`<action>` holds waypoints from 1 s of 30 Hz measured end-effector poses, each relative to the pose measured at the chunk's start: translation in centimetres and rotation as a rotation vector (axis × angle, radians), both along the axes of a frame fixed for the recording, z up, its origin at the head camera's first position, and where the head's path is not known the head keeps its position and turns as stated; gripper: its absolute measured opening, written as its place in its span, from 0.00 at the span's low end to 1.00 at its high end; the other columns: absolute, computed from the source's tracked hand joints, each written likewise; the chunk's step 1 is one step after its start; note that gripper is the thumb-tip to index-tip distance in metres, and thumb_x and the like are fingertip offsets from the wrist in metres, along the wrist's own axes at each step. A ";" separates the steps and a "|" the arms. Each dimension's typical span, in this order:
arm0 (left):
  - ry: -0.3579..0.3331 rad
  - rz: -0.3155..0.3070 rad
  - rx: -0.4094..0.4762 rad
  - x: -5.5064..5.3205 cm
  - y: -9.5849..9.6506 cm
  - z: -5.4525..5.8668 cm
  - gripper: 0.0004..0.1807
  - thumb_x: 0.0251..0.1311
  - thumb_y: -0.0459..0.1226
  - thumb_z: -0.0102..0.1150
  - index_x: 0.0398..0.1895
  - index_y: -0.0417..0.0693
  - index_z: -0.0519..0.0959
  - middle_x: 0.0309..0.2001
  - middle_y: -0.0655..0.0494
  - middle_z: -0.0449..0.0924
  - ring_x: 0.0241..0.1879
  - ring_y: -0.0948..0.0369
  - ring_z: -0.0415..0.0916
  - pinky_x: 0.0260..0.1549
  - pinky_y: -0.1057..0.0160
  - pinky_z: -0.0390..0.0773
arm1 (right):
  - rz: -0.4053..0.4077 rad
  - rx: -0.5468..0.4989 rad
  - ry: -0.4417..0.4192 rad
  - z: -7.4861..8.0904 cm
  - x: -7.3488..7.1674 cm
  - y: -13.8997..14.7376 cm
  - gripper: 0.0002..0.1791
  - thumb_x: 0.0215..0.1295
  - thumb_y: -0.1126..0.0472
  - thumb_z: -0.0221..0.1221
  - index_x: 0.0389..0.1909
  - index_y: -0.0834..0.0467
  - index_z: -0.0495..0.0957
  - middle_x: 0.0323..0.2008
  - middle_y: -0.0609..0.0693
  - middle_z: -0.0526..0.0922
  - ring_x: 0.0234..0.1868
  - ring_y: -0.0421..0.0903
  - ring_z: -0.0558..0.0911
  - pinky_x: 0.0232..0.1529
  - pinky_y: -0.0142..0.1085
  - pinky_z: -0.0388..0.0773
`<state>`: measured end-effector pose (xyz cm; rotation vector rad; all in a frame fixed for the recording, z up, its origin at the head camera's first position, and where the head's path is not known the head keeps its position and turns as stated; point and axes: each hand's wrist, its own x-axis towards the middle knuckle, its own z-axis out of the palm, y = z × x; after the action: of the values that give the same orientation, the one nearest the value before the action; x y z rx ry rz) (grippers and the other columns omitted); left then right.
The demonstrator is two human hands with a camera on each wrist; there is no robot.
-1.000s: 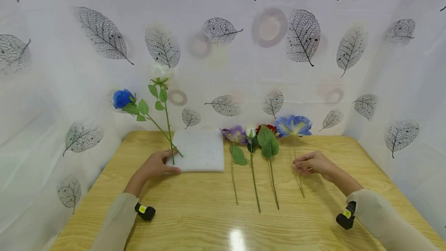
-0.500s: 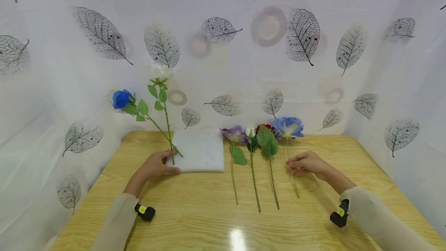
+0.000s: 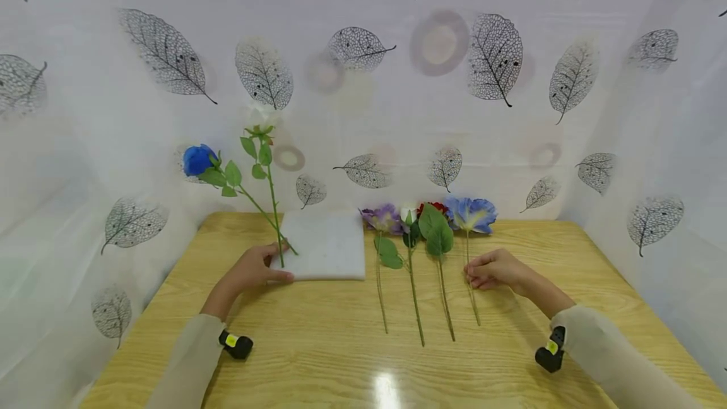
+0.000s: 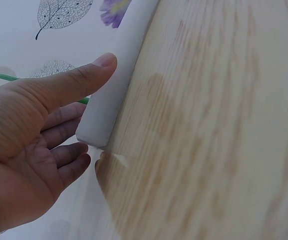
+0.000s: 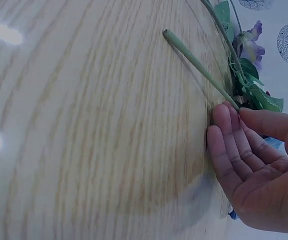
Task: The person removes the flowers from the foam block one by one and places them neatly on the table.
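Note:
My left hand (image 3: 255, 269) holds the left end of a white foam block (image 3: 332, 254), thumb along its front side; some of the fingers are hidden behind it in the left wrist view. A blue rose (image 3: 200, 160) and a white rose (image 3: 262, 117) stand on their stems at that end, the blue one leaning left. My right hand (image 3: 496, 269) pinches the thin green stem (image 5: 198, 65) of a blue artificial flower (image 3: 472, 214) with a yellow centre. Its head touches or overlaps the red flower (image 3: 434, 208) beside it.
Left of the blue flower lie a purple flower (image 3: 385, 219), a white rosebud (image 3: 409, 214) and the red flower with broad green leaves (image 3: 438, 236), stems toward me. The wooden table (image 3: 318, 346) ends at a leaf-printed white curtain (image 3: 363, 106).
My right hand has moved left with the blue flower, bringing it beside the red one, and its head has lowered slightly. The left hand and foam block have stayed put.

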<state>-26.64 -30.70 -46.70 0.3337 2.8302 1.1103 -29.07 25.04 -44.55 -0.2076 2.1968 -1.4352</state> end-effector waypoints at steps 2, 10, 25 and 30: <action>0.005 0.001 -0.008 0.0 0.0 0.1 0.44 0.52 0.50 0.78 0.69 0.38 0.73 0.71 0.33 0.68 0.67 0.41 0.70 0.65 0.40 0.73 | 0.009 -0.003 -0.006 -0.2 -0.1 0.0 0.19 0.74 0.64 0.59 0.56 0.75 0.78 0.36 0.49 0.90 0.35 0.41 0.89 0.40 0.36 0.88; 0.002 0.001 -0.009 0.1 0.0 0.1 0.44 0.52 0.50 0.78 0.70 0.38 0.73 0.71 0.33 0.68 0.66 0.42 0.71 0.65 0.39 0.73 | 0.019 0.021 -0.009 -0.4 -0.1 -0.3 0.18 0.74 0.60 0.59 0.54 0.72 0.81 0.35 0.48 0.90 0.35 0.41 0.88 0.40 0.36 0.88; 0.002 -0.002 -0.007 0.0 -0.1 0.0 0.45 0.52 0.51 0.78 0.70 0.39 0.72 0.72 0.34 0.67 0.71 0.37 0.66 0.67 0.38 0.70 | 0.040 0.024 -0.031 0.1 0.1 -0.3 0.20 0.75 0.62 0.57 0.57 0.75 0.78 0.38 0.51 0.90 0.37 0.41 0.89 0.41 0.36 0.88; -0.004 0.003 -0.008 0.0 -0.1 0.0 0.45 0.52 0.50 0.78 0.70 0.39 0.73 0.72 0.34 0.67 0.72 0.36 0.64 0.69 0.38 0.68 | 0.038 0.044 -0.020 0.4 0.2 -0.4 0.21 0.75 0.61 0.58 0.57 0.75 0.78 0.37 0.51 0.90 0.36 0.41 0.89 0.40 0.37 0.89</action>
<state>-26.67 -30.77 -46.69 0.3261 2.8316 1.0982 -28.86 24.67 -44.11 -0.2177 2.1941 -1.3610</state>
